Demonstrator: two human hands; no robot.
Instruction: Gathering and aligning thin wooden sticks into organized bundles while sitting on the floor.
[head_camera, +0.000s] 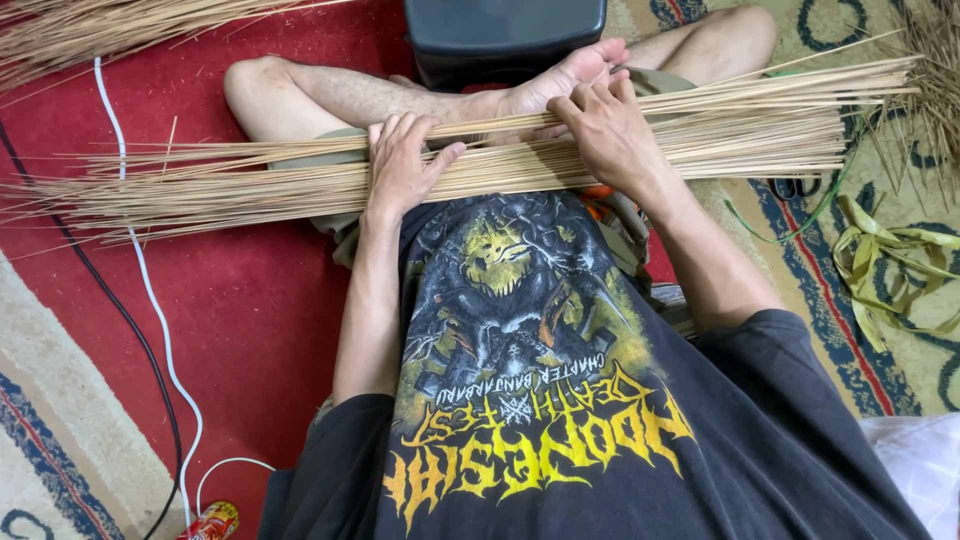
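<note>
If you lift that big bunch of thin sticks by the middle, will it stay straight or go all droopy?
The bunch of thin sticks would probably sag at both ends, since each stick is long and very slender. Loose ones may slip out: nothing visibly ties them, only the left hand and right hand press them down. It likely feels light.

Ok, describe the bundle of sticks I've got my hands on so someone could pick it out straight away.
Start at the red carpet and find the seated person's lap. Across it lies a long bundle of thin tan sticks, pressed by the left hand and right hand. The other sticks lie untouched at the edges.
</note>
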